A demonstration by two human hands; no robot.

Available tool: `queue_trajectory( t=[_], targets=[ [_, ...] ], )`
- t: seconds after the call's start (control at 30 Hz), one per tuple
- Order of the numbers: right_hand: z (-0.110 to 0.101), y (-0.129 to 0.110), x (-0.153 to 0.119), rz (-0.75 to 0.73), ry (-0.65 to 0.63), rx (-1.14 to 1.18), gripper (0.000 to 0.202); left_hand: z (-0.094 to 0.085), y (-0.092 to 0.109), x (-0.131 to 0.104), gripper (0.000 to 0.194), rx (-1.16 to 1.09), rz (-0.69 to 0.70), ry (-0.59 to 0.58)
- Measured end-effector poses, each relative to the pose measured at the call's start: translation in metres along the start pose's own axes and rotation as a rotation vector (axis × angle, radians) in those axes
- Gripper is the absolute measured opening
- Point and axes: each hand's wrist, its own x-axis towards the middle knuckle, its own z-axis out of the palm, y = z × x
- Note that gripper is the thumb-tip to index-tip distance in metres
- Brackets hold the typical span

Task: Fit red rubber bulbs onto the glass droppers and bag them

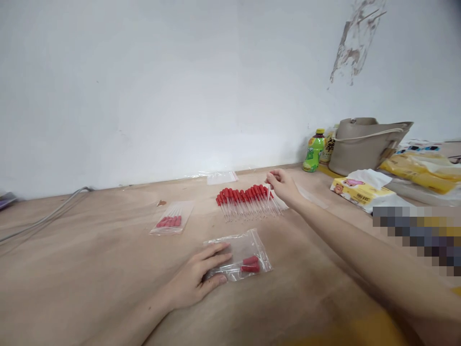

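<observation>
My left hand (201,275) rests with fingers spread on the left part of a clear zip bag (236,242), which holds a couple of red-capped glass droppers (250,264). At the right end of a row of red-capped droppers (245,196), my right hand (281,185) is closed in a pinch, with a thin clear stem showing below its fingertips; the top of that piece is hidden. To the left lies another clear bag (185,211) with several red-capped droppers inside, apart from both hands.
Flat clear bags (220,178) lie near the wall. On the right stand a green bottle (314,151), a grey bag (360,149) and a yellow tissue pack (362,192). A grey cable (46,217) runs along the left.
</observation>
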Motion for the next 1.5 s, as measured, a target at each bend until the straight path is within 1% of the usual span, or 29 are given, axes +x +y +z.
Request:
queue_trajectory(
  t=[0.07, 0.13, 0.2, 0.23, 0.3, 0.33, 0.4, 0.47, 0.53, 0.57, 0.63, 0.73, 0.9, 1.03, 1.1, 1.17, 1.23, 1.3, 1.4, 1.5],
  targets=[
    [-0.010, 0.000, -0.028, 0.048, -0.012, 0.238, 0.026, 0.001, 0.000, 0.000, 0.040, 0.014, 0.028, 0.037],
    [-0.015, 0.003, -0.056, 0.155, -0.032, 0.356, 0.030, 0.001, 0.000, 0.000, 0.040, 0.031, 0.036, 0.054],
    [-0.014, 0.007, -0.079, 0.268, -0.051, 0.455, 0.031, 0.001, 0.001, 0.000, 0.042, 0.035, 0.008, 0.044],
    [-0.013, 0.009, -0.089, 0.315, -0.041, 0.509, 0.031, 0.000, 0.002, 0.000, 0.044, 0.032, -0.014, 0.036],
    [-0.010, 0.010, -0.102, 0.394, -0.065, 0.604, 0.032, -0.001, 0.003, 0.000, 0.047, 0.024, -0.054, 0.024],
    [-0.010, 0.009, -0.106, 0.429, -0.108, 0.643, 0.032, -0.002, 0.004, 0.000, 0.049, 0.021, -0.068, 0.021],
    [-0.012, 0.007, -0.111, 0.476, -0.276, 0.661, 0.033, -0.002, 0.004, 0.000, 0.051, 0.016, -0.086, 0.017],
    [-0.017, 0.005, -0.112, 0.449, -0.490, 0.571, 0.032, -0.002, 0.004, 0.000, 0.053, 0.011, -0.092, 0.018],
    [-0.023, 0.004, -0.111, 0.336, -0.655, 0.415, 0.030, -0.002, 0.003, 0.000, 0.054, 0.006, -0.096, 0.017],
    [-0.025, 0.004, -0.111, 0.272, -0.705, 0.346, 0.029, -0.002, 0.003, 0.000, 0.054, 0.006, -0.099, 0.015],
    [-0.027, 0.005, -0.111, 0.174, -0.752, 0.262, 0.027, -0.001, 0.003, 0.000, 0.054, 0.011, -0.102, 0.013],
    [-0.020, 0.006, -0.114, 0.115, -0.768, 0.239, 0.026, -0.001, 0.003, 0.000, 0.053, 0.014, -0.094, 0.022],
    [-0.005, 0.003, -0.123, 0.006, -0.759, 0.184, 0.020, -0.001, 0.003, 0.001, 0.052, 0.023, -0.087, 0.022],
    [-0.007, -0.002, -0.125, -0.042, -0.746, 0.138, 0.023, -0.001, 0.001, 0.001, 0.052, 0.038, -0.075, 0.013],
    [-0.009, -0.004, -0.125, -0.054, -0.770, 0.114, 0.025, -0.001, 0.001, 0.001, 0.050, 0.045, -0.081, 0.002],
    [-0.010, -0.005, -0.125, -0.077, -0.788, 0.079, 0.023, -0.001, 0.001, 0.002, 0.049, 0.050, -0.085, -0.006],
    [-0.009, -0.003, -0.124, -0.105, -0.748, 0.020, 0.019, -0.001, 0.001, 0.002, 0.048, 0.049, -0.079, -0.007],
    [-0.006, 0.002, -0.125, -0.105, -0.676, -0.040, 0.018, -0.002, 0.001, 0.002, 0.047, 0.045, -0.073, 0.001],
    [-0.002, 0.009, -0.126, -0.045, -0.604, -0.094, 0.021, -0.001, 0.002, 0.002, 0.047, 0.038, -0.073, 0.008],
    [0.001, 0.008, -0.127, -0.013, -0.554, -0.104, 0.021, -0.001, 0.002, 0.002, 0.047, 0.036, -0.070, -0.006]
  ],
)
